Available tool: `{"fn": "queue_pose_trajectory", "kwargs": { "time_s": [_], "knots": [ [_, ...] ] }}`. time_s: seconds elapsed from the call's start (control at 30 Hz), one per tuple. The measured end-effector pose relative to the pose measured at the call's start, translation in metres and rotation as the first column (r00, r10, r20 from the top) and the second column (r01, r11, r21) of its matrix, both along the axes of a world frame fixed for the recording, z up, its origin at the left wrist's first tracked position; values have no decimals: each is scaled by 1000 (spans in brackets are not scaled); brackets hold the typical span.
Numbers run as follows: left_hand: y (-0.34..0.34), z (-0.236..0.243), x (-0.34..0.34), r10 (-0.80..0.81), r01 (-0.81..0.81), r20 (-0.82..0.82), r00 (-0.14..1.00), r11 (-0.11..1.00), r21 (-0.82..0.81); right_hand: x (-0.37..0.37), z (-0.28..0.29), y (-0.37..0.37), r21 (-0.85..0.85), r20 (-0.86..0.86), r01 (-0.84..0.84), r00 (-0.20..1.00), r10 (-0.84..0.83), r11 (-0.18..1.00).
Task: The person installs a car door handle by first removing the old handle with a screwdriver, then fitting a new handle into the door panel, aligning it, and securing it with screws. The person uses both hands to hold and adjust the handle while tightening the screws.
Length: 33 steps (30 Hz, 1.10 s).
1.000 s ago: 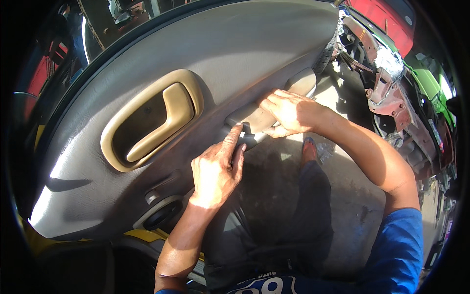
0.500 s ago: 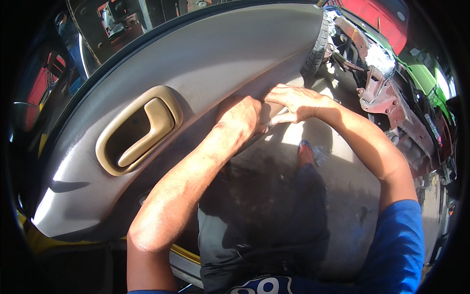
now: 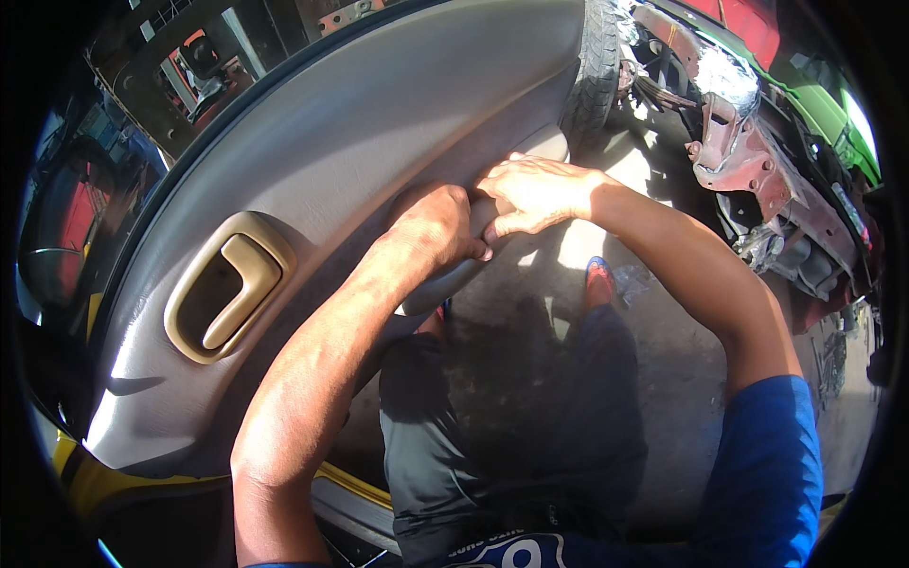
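Note:
A grey car door panel (image 3: 379, 104) stretches diagonally in front of me, with a tan inner door handle (image 3: 248, 270) set in a tan surround at its left. The grey armrest (image 3: 445, 287) projects from the panel toward me. My left hand (image 3: 431, 225) is closed on the armrest's upper edge, its thumb pointing right. Just right of it, my right hand (image 3: 542, 194) grips the same armrest, fingers over the top and thumb on the near side. The two hands almost touch, and a short stretch of armrest shows between them. Most of my left fingertips are hidden.
A tyre (image 3: 595, 76) stands beyond the panel's right end. Farther right is a stripped vehicle front with a rusty metal bracket (image 3: 743, 175) and a green body panel (image 3: 833, 128). Yellow door-sill trim (image 3: 352, 483) runs at lower left. My feet stand on the concrete floor (image 3: 663, 379).
In the picture, the door panel and both hands have shifted left. More of the armrest shows below my left hand, and a second foot has come into view. Both hands keep their grip.

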<state>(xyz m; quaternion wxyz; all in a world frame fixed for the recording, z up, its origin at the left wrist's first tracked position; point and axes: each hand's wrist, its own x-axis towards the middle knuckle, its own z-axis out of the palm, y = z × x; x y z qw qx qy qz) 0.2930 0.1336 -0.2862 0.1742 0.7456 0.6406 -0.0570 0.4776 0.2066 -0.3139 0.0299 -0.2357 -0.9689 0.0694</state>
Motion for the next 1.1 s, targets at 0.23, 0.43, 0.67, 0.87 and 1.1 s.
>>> {"fn": "queue_pose_trajectory", "kwargs": {
  "time_s": [0.23, 0.43, 0.67, 0.87, 1.1],
  "knots": [
    [-8, -4, 3, 43, -44, 15, 999, 996, 71, 22, 7, 54, -330, -313, 855, 301, -901, 400],
    [-4, -6, 2, 83, -87, 66, 994, 995, 50, 19, -9, 103, -740, 91, 639, 407, -909, 212],
    [-7, -8, 2, 89, -102, 190, 978, 993, 62, 26, -30, 155, -230, 218, 966, 167, -961, 116],
    [-7, -4, -2, 115, -120, 192, 975, 993, 14, 40, -30, 162, -649, 5, 761, -16, -1000, -15],
    [-10, -9, -4, 48, -72, 173, 984, 988, 139, 52, -24, 97, -931, 37, 365, 54, -998, -15]
  ]
}}
